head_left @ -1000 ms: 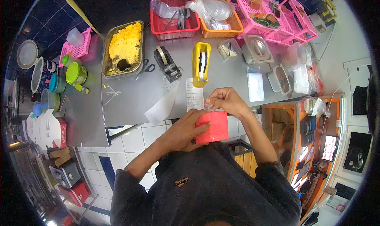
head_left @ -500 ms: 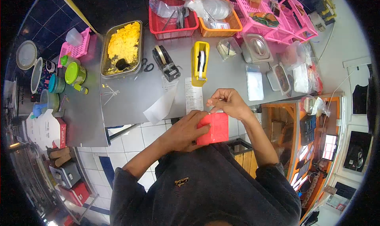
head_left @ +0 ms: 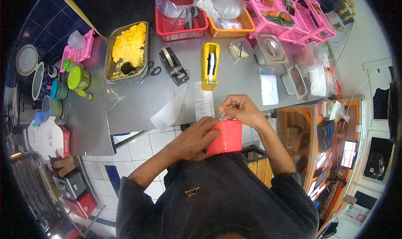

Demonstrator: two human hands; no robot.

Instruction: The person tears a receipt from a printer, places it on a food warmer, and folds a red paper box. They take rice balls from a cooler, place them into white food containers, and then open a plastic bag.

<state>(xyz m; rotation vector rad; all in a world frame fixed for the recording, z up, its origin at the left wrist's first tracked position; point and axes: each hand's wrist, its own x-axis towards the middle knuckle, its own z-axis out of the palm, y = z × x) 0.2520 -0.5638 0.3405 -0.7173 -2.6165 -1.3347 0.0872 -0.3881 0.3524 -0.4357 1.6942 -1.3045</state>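
In front of my torso, just off the counter's front edge, I hold a small red box (head_left: 228,137) with glossy patches on its side. My left hand (head_left: 193,139) grips it from the left, fingers wrapped over its left side and top corner. At the box's top edge, my right hand (head_left: 238,110) is closed in a pinch, thumb against fingers, on a small pale piece I cannot make out. Just beyond the hands lies a printed receipt (head_left: 204,103), with a yellow tape dispenser (head_left: 209,67) standing behind it.
A black tape dispenser (head_left: 173,66), scissors (head_left: 155,69) and a tray of yellow crumbly food (head_left: 130,46) stand left on the steel counter. Red (head_left: 181,33) and orange (head_left: 233,31) baskets line the back. Metal lidded container (head_left: 271,50) and white sheets (head_left: 268,88) lie right.
Both hands stay at the box's top edge with only slight finger movement. The box tilts a little, and the whole view shifts slightly.
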